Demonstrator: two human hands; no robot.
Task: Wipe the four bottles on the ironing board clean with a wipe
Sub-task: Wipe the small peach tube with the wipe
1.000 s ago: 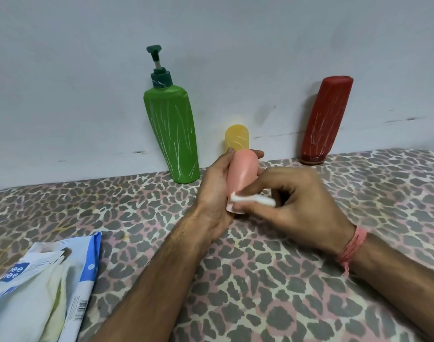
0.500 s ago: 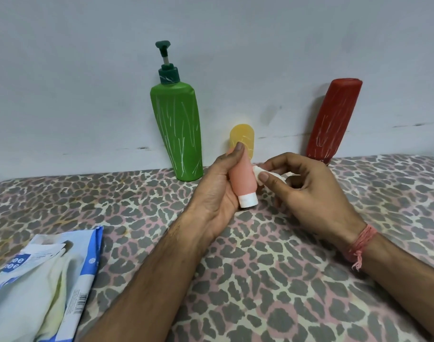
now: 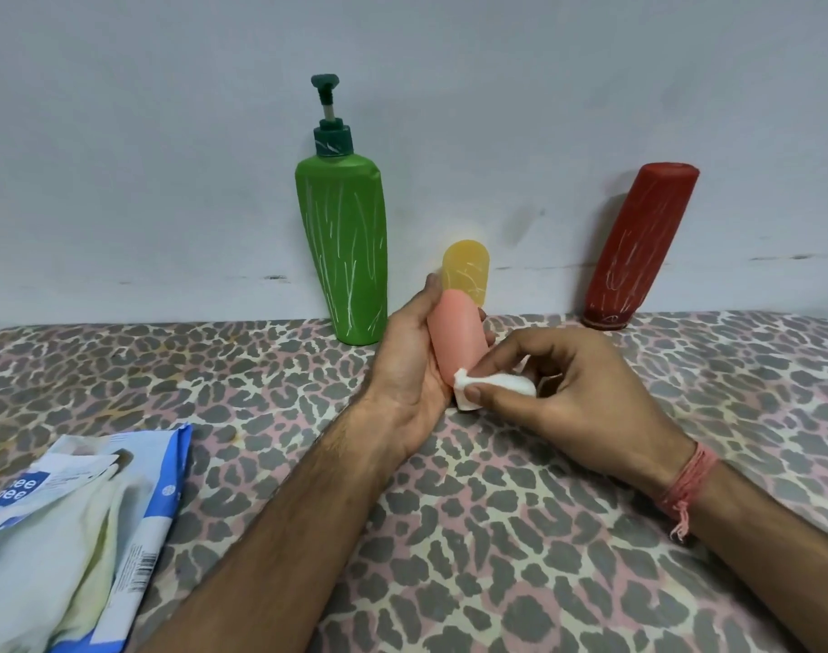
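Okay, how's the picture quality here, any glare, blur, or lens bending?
Head view: soft, even light, no glare; faint shadows on the wall behind the red bottle and yellow bottle. Wide-angle bending curves the ironing board edge. Hands and pink bottle look sharp.

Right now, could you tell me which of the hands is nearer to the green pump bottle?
The left. The left hand holds the pink bottle just right of the green pump bottle, near its base. The right hand, pinching the wipe, sits farther right.
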